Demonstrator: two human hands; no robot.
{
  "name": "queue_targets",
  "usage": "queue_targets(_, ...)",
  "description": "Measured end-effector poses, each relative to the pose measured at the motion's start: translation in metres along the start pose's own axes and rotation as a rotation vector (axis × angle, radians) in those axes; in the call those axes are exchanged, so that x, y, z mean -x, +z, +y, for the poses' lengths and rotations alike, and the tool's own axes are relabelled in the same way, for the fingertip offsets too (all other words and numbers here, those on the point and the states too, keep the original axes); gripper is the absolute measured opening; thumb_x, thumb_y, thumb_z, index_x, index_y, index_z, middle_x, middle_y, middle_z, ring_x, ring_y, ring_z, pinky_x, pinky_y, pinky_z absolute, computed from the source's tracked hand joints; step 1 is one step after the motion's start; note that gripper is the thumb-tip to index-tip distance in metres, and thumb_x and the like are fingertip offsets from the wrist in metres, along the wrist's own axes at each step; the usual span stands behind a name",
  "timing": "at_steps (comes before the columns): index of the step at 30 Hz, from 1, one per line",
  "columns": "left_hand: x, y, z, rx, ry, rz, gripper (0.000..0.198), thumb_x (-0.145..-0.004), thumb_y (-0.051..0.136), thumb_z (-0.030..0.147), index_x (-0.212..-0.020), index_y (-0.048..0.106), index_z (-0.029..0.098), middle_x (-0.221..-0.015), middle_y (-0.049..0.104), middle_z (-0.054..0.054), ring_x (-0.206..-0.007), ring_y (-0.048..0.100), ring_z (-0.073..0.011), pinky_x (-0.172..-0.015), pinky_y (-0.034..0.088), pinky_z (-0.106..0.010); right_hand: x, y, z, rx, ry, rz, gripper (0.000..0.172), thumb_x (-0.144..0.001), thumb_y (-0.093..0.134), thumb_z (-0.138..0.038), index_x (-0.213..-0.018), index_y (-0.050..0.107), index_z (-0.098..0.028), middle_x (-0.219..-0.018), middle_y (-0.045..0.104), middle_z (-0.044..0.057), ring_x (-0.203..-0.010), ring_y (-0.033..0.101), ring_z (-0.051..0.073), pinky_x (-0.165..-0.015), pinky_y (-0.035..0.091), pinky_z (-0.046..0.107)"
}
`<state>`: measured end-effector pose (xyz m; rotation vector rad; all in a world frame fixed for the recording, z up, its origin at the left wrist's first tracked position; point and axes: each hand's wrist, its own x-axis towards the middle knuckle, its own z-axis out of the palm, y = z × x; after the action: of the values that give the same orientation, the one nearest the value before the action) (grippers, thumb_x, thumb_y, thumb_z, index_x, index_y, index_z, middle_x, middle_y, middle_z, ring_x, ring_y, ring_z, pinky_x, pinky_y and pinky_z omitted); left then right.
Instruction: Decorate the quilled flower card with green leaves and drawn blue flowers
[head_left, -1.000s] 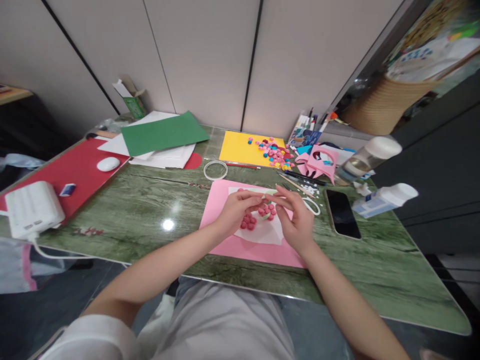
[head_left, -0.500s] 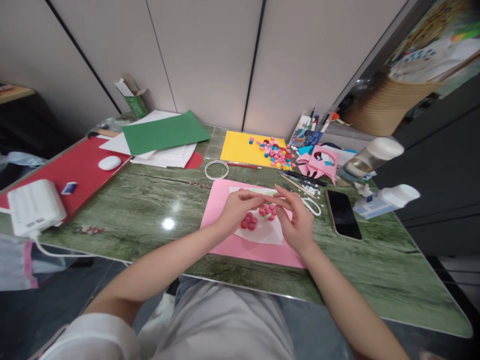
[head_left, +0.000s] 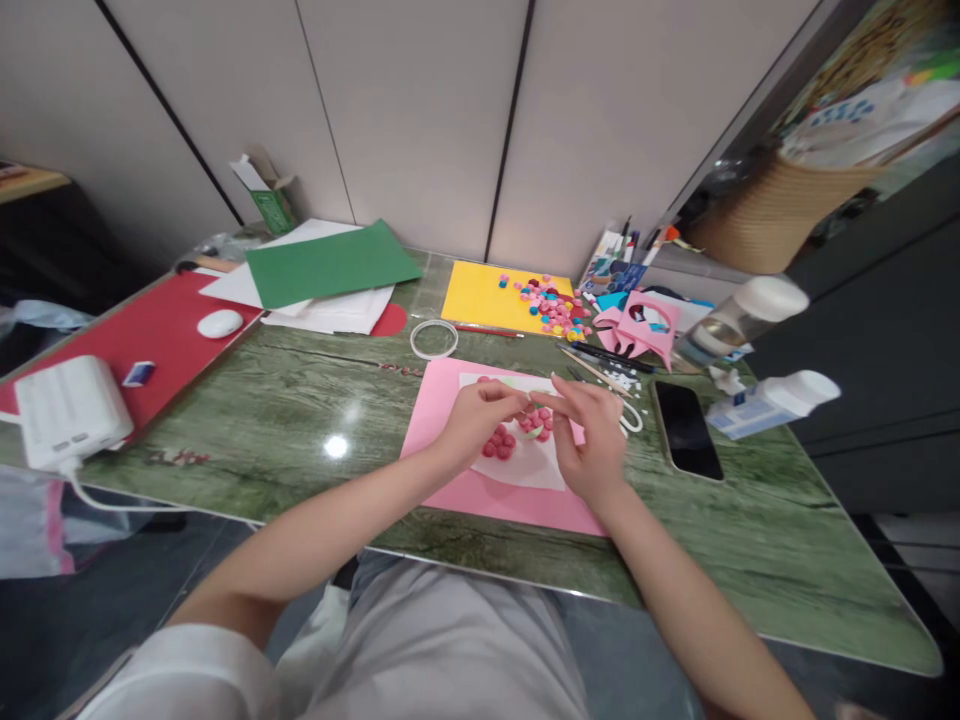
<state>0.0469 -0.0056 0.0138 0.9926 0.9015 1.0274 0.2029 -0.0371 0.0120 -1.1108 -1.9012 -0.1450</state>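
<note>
A cluster of small pink-red balls [head_left: 499, 446] lies on a white paper [head_left: 534, 466], which rests on a pink sheet [head_left: 450, 420] near the front edge of the green table [head_left: 285, 410]. Both hands hover just above this paper. The left hand [head_left: 472, 420] is half curled, with thumb and forefinger drawn into a pinch. The right hand [head_left: 592, 440] is loosely curled too, and its thumb and forefinger reach across to meet the left fingertips. Whether anything sits between the tips is too small to tell.

A dark phone [head_left: 686, 428] lies flat just right of the pink sheet, and a white bottle [head_left: 765, 402] lies tipped on its side beyond it. A white ring [head_left: 433, 339] lies behind the sheet. Farther back is a yellow sheet [head_left: 476, 295] with a heap of coloured balls [head_left: 551, 305] at its right end. Well off to the left are a green sheet [head_left: 330, 262] on white papers, a red mat [head_left: 161, 335] bearing a white mouse [head_left: 219, 323], and a white power bank [head_left: 71, 410]
</note>
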Motion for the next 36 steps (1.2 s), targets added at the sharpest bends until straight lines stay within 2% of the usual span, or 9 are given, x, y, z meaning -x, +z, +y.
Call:
queue_targets(8, 0.001, 0.002, 0.003, 0.047, -0.008, 0.001, 0.012, -0.063, 0.066, 0.024, -0.062, 0.066, 0.013, -0.062, 0.063, -0.003, -0.060, 0.057, -0.0122, -0.061, 0.043, -0.025, -0.001, 0.001, -0.001, 0.126, -0.041, 0.015, 0.051, -0.078, 0.049, -0.009, -0.126, 0.043, -0.026, -0.087, 0.072, 0.002, -0.095, 0.058, 0.022, -0.087, 0.035, 0.042)
queue_targets(15, 0.002, 0.002, 0.003, 0.069, 0.005, -0.005, 0.010, -0.063, 0.067, 0.023, -0.061, 0.065, 0.014, -0.062, 0.063, -0.002, -0.062, 0.058, -0.0127, -0.062, 0.044, -0.025, 0.003, 0.003, 0.003, 0.163, -0.028, 0.011, 0.048, -0.077, 0.052, -0.011, -0.122, 0.048, -0.029, -0.096, 0.070, 0.003, -0.095, 0.059, 0.023, -0.088, 0.032, 0.044)
queue_targets(19, 0.003, 0.002, 0.006, 0.085, 0.018, -0.038, 0.012, -0.063, 0.067, 0.024, -0.059, 0.063, 0.014, -0.060, 0.064, -0.003, -0.060, 0.059, -0.0131, -0.061, 0.044, -0.025, 0.001, 0.003, 0.005, 0.069, 0.102, -0.024, 0.048, -0.080, 0.053, -0.017, -0.126, 0.044, -0.028, -0.095, 0.070, 0.003, -0.100, 0.056, 0.025, -0.093, 0.030, 0.049)
queue_targets(22, 0.003, 0.002, 0.008, 0.095, 0.010, -0.053, 0.015, -0.064, 0.068, 0.027, -0.058, 0.063, 0.014, -0.060, 0.064, -0.003, -0.059, 0.059, -0.0127, -0.061, 0.044, -0.025, -0.003, 0.001, 0.005, -0.202, 0.290, -0.021, 0.048, -0.082, 0.055, -0.026, -0.127, 0.039, -0.025, -0.098, 0.068, 0.005, -0.100, 0.057, 0.024, -0.093, 0.034, 0.048)
queue_targets(25, 0.003, 0.003, 0.006, 0.095, -0.019, -0.047, 0.016, -0.063, 0.069, 0.028, -0.060, 0.063, 0.014, -0.061, 0.064, -0.003, -0.059, 0.059, -0.0123, -0.061, 0.043, -0.025, -0.006, 0.002, 0.004, -0.441, 0.419, 0.019, 0.051, -0.078, 0.061, -0.029, -0.124, 0.040, -0.024, -0.091, 0.068, 0.004, -0.094, 0.061, 0.022, -0.094, 0.038, 0.045)
queue_targets(30, 0.002, 0.003, 0.002, 0.088, -0.043, -0.051, 0.014, -0.062, 0.070, 0.027, -0.062, 0.065, 0.013, -0.058, 0.063, -0.002, -0.055, 0.056, -0.0107, -0.057, 0.040, -0.023, -0.006, 0.006, 0.006, -0.495, 0.535, 0.039, 0.047, -0.075, 0.063, -0.022, -0.118, 0.045, -0.023, -0.073, 0.064, -0.003, -0.073, 0.062, 0.017, -0.094, 0.038, 0.045)
queue_targets(36, -0.001, 0.001, -0.002, 0.094, -0.062, -0.082, 0.014, -0.065, 0.065, 0.028, -0.065, 0.065, 0.014, -0.062, 0.064, -0.003, -0.060, 0.060, -0.0137, -0.057, 0.040, -0.024, -0.008, 0.004, 0.001, -0.496, 0.533, 0.024, 0.047, -0.075, 0.060, -0.018, -0.119, 0.044, -0.023, -0.068, 0.061, -0.004, -0.068, 0.061, 0.016, -0.090, 0.041, 0.043)
